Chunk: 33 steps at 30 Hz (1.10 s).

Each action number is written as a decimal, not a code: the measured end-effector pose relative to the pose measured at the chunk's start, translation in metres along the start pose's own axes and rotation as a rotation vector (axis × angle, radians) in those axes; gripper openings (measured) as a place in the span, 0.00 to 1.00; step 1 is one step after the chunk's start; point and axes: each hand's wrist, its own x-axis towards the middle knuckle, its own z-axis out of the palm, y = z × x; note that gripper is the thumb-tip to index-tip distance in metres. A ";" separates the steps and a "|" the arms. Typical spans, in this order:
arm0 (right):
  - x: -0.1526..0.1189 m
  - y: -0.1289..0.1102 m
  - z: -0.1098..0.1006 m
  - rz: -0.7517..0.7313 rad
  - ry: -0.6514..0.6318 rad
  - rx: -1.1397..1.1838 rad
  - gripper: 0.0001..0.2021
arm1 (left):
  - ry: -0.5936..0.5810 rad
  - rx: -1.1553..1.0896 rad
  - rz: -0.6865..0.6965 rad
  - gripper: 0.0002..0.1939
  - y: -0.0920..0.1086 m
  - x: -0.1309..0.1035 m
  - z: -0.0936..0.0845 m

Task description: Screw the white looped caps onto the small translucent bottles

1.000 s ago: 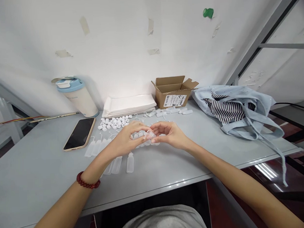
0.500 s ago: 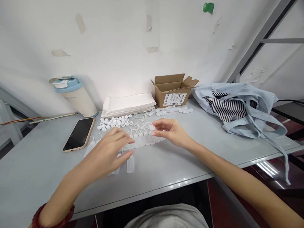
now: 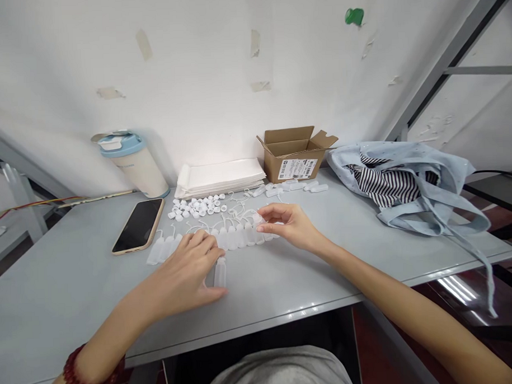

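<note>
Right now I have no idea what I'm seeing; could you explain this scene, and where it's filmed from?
No machine here: these are a person's bare hands, filmed by a head-worn camera looking forward and down. The right hand has its fingers closed on the top of a small bottle. The left hand spreads around a loose bottle; touching is unclear. The grey table also bears lined-up bottles, white caps, a phone, a tumbler, an open box and a bag.
</note>
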 end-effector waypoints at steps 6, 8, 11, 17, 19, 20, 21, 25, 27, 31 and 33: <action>0.000 0.000 0.001 0.004 0.003 -0.013 0.15 | 0.021 0.006 -0.002 0.17 -0.009 -0.008 0.001; 0.000 0.001 0.001 0.005 0.003 -0.015 0.14 | 0.028 0.014 -0.007 0.18 -0.013 -0.011 0.001; 0.000 0.002 0.003 0.009 0.003 -0.009 0.14 | 0.030 0.019 -0.012 0.18 -0.016 -0.013 0.002; -0.001 0.003 0.004 0.037 -0.012 -0.008 0.15 | 0.030 0.007 -0.029 0.19 -0.016 -0.014 0.004; -0.001 0.003 0.004 0.042 -0.006 -0.007 0.15 | 0.027 0.004 -0.031 0.20 -0.016 -0.015 0.004; -0.001 0.003 0.004 0.044 -0.003 -0.007 0.15 | 0.028 0.004 -0.031 0.20 -0.016 -0.015 0.004; -0.001 0.004 0.004 0.046 -0.001 -0.007 0.15 | 0.030 0.005 -0.031 0.21 -0.016 -0.016 0.004; -0.001 0.004 0.005 0.088 -0.015 0.026 0.17 | 0.055 0.016 -0.024 0.23 -0.017 -0.018 0.006; -0.002 0.004 0.006 0.123 -0.025 0.063 0.17 | 0.071 0.021 -0.012 0.23 -0.018 -0.020 0.008; -0.003 0.003 0.009 0.163 -0.044 0.125 0.18 | 0.112 0.009 0.006 0.22 -0.016 -0.021 0.007; -0.004 0.002 0.012 0.175 -0.072 0.140 0.18 | 0.163 -0.013 0.009 0.21 -0.011 -0.018 0.005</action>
